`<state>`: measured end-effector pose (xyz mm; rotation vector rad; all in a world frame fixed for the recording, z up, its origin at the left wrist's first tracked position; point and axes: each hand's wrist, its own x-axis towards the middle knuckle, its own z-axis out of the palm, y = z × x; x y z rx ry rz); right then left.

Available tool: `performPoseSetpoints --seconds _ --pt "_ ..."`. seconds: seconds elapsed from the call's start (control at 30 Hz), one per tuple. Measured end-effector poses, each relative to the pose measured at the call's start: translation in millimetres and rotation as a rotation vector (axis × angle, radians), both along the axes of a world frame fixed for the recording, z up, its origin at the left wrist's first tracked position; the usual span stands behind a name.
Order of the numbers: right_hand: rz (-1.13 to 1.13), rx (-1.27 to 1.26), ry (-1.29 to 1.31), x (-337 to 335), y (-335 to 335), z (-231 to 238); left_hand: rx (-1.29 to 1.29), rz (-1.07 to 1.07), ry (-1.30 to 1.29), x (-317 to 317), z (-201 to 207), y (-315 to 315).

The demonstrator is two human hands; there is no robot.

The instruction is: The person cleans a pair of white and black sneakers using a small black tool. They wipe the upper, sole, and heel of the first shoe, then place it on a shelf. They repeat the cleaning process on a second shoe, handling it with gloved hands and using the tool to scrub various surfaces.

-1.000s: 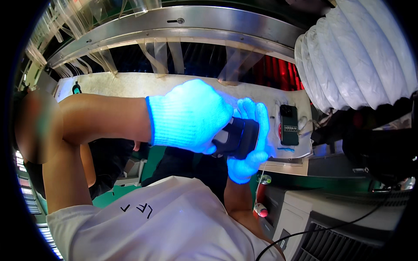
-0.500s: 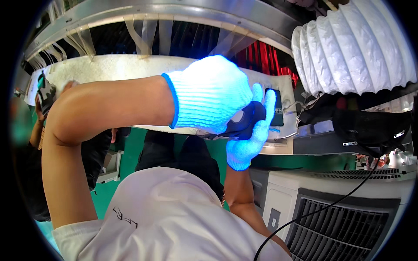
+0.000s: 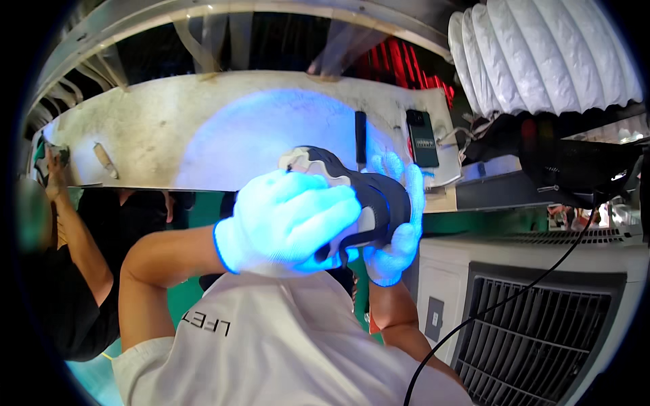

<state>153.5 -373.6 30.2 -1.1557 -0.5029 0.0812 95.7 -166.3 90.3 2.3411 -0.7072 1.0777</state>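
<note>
A dark grey and black shoe (image 3: pixel 391 201) with a pale, wavy sole edge is held up between my hands, over the front edge of the workbench (image 3: pixel 145 145). My left hand (image 3: pixel 291 216), in a white knitted glove lit blue, lies across the shoe's left side with its fingers bent around it. Gloved the same way, my right hand (image 3: pixel 403 233) grips the shoe's right end, its fingers partly behind it. On the bench just beyond lies a tool with a black handle (image 3: pixel 360 135); its lower end is hidden by the shoe. A dark phone (image 3: pixel 422 139) lies farther right.
Round blue light falls on the bench. A small pale-handled tool (image 3: pixel 105 160) lies at its left. Another person's arm (image 3: pixel 78 227) reaches in at far left. A white ribbed duct (image 3: pixel 542 57) hangs at upper right, above a black bag (image 3: pixel 569 162). A vented machine (image 3: pixel 535 331) stands right.
My left hand has come down and left, nearer my body. The shoe has turned and shows more of its side. The black-handled tool and the whole phone are now uncovered.
</note>
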Motion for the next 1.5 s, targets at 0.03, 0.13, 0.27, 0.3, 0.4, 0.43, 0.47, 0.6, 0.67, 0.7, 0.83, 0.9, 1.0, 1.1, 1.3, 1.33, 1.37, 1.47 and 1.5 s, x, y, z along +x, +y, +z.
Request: performPoseSetpoints --seconds 0.03,0.13,0.27,0.3,0.4,0.43,0.47,0.6,0.67,0.7,0.83,0.9,1.0,1.1,1.3,1.33,1.37,1.47,1.5 --pt "0.005 -0.05 -0.024 -4 -3 -1 -0.01 0.046 -0.04 -9 -14 -3" --pt "-0.049 -0.265 -0.097 -2 -10 5 -0.102 -0.04 -0.006 -9 -26 1" --pt "-0.001 -0.339 -0.072 1 -11 19 -0.074 -0.016 -0.068 -5 -30 2" --pt "0.034 -0.343 -0.058 2 -12 25 -0.081 -0.005 -0.104 -4 -31 0" --pt "0.023 -0.243 0.137 1 -10 35 0.044 -0.002 -0.065 -13 -24 -7" --pt "0.046 -0.242 0.1 4 -10 36 0.029 -0.029 -0.055 -14 -25 -6" --pt "0.019 -0.264 0.123 1 -11 36 0.014 -0.055 -0.045 -14 -26 -5" --pt "0.075 -0.378 0.187 -8 -9 47 0.096 -0.083 -0.269 -7 -40 6" --pt "0.119 -0.462 0.098 -4 -10 53 0.166 -0.1 -0.312 -8 -45 13" --pt "0.116 -0.518 0.0 0 -13 51 0.193 -0.106 -0.332 -8 -49 15" --pt "0.102 -0.675 -0.246 6 -17 55 0.132 -0.26 -0.004 -1 -24 32" --pt "0.106 -0.654 -0.367 0 -12 48 0.133 -0.435 0.417 12 0 50" --pt "0.141 -0.318 -0.254 -19 9 19 -0.495 -0.13 0.325 -8 -16 96" --pt "-0.009 -0.216 -0.161 -13 29 -9 -0.465 -0.024 0.398 -59 -12 77" --pt "-0.639 -1.212 -0.68 132 45 -106 -0.417 0.21 0.477 -86 -11 59" --pt "-0.584 -1.275 -0.648 132 48 -109 -0.397 0.249 0.492 -92 -11 63" --pt "-0.527 -1.338 -0.617 130 49 -108 -0.327 0.291 0.488 -97 -8 66" --pt "-0.398 -1.242 -0.556 144 45 -131 -0.186 0.378 0.611 -109 5 70" --pt "-0.374 -1.163 -0.543 150 44 -141 -0.164 0.39 0.667 -110 9 71"
